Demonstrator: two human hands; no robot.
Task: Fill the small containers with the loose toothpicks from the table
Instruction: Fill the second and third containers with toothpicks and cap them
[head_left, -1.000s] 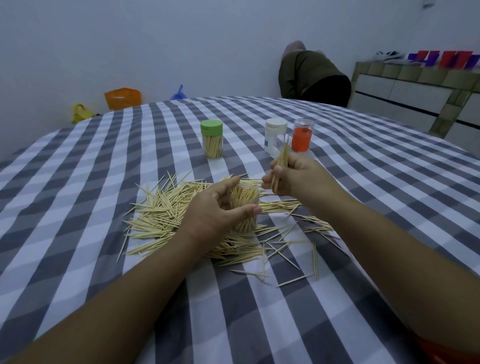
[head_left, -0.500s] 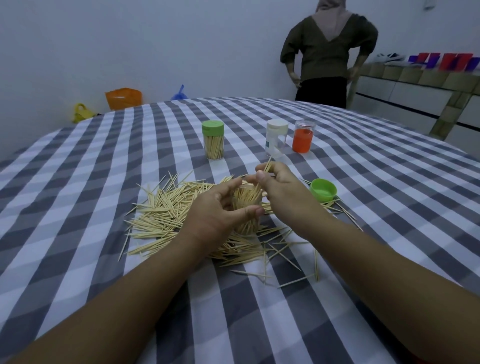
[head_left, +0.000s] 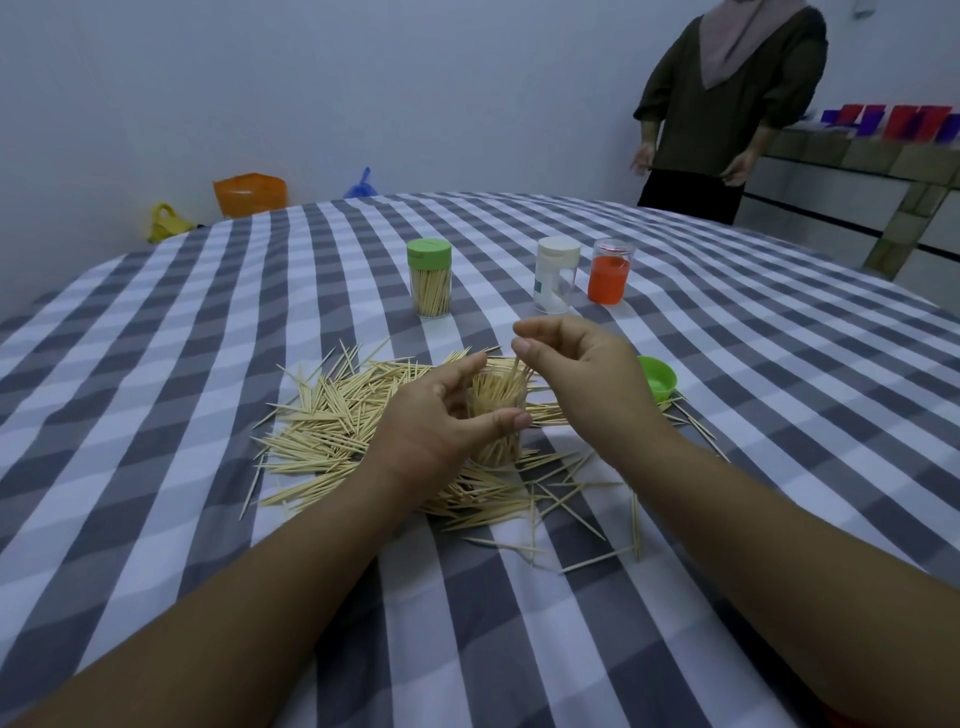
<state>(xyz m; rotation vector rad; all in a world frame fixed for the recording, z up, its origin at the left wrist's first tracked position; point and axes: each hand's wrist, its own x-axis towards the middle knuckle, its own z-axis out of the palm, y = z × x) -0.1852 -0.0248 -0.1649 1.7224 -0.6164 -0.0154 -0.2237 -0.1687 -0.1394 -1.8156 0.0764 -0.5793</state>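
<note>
Since before, our right hand (head_left: 576, 364) has risen, fingers loose, empty; left hand (head_left: 441, 421) grips the open container (head_left: 496, 415) of toothpicks.

Counted on the checked tablecloth (head_left: 779, 395): four small containers in all. One open clear container (head_left: 496, 415) standing in the toothpick pile (head_left: 332, 426), packed with toothpicks. Three more beyond the pile: one green-lidded container (head_left: 429, 278) filled with toothpicks, one white-lidded container (head_left: 556, 274), one clear container with orange contents (head_left: 610, 270). One loose green lid (head_left: 658, 378) lying right of the pile. Loose toothpicks too many to count; a few strays scattered near-right of the pile. Two hands in view, left hand (head_left: 436, 421) and right hand (head_left: 576, 364). One person (head_left: 727, 104) standing beyond the table's far edge.
</note>
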